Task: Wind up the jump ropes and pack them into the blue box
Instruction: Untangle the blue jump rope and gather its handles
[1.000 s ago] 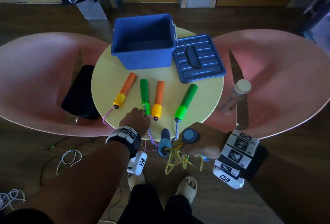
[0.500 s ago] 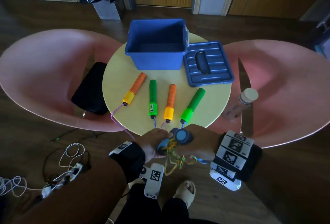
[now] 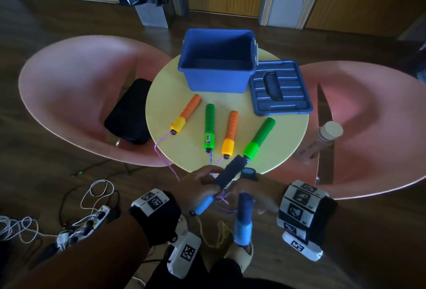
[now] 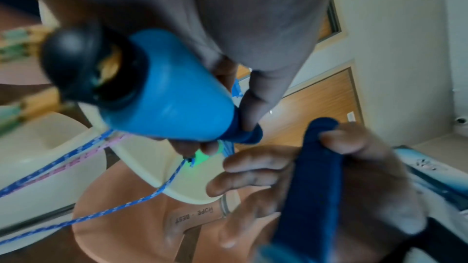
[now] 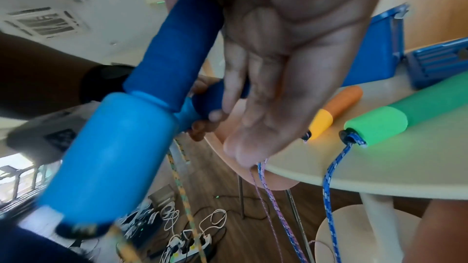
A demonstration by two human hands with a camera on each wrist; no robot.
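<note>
Just off the round yellow table's (image 3: 283, 141) near edge, my left hand (image 3: 205, 181) grips one blue jump-rope handle (image 3: 227, 174) by its dark foam (image 4: 243, 133); the light-blue cap (image 4: 174, 95) points back at me. My right hand (image 3: 247, 193) holds the second blue handle (image 3: 244, 216), which points down, with thumb and fingers (image 4: 255, 164) round it. Their yellow rope (image 3: 215, 234) dangles toward the floor. The open blue box (image 3: 219, 74) stands at the table's far side.
Two orange handles (image 3: 187, 113) (image 3: 231, 130) and two green handles (image 3: 209, 125) (image 3: 261, 136) lie on the table, their ropes hanging over the edge. The blue lid (image 3: 282, 90) lies right of the box. Pink chairs (image 3: 76, 86) flank the table; a bottle (image 3: 322, 139) lies on the right one. Cables and a power strip (image 3: 92, 217) lie on the floor.
My left hand left the green handle on the table and took one blue handle from my right hand. The two blue handles are now apart, one in each hand.
</note>
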